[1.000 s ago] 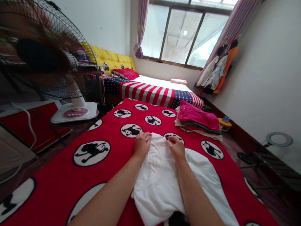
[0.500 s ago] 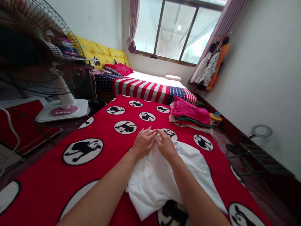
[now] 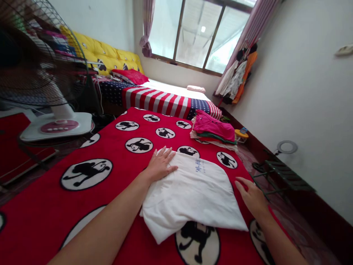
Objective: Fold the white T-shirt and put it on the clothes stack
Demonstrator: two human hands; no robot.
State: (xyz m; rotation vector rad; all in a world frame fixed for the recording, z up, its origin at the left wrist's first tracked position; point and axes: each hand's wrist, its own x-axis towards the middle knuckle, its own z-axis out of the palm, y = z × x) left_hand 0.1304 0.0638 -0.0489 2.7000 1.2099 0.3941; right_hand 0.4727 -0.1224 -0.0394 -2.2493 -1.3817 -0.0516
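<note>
A white shirt (image 3: 190, 193) lies spread flat on the red blanket with black monkey figures in white circles (image 3: 110, 206). Small blue lettering shows near its far edge. My left hand (image 3: 160, 164) rests flat on the shirt's far left corner, fingers stretched out. My right hand (image 3: 252, 197) lies open on the blanket just beyond the shirt's right edge, fingers pointing towards the cloth, holding nothing.
A pile of folded clothes with a pink one on top (image 3: 213, 129) sits at the blanket's far right corner. A standing fan (image 3: 41, 88) is at the left. A bed with a stars-and-stripes cover (image 3: 165, 101) lies beyond. A dark rack (image 3: 284, 176) stands at the right wall.
My right hand has swept from the shirt's middle out past its right edge, leaving the cloth flat. My left hand has stayed on the far left corner. The view has shifted right.
</note>
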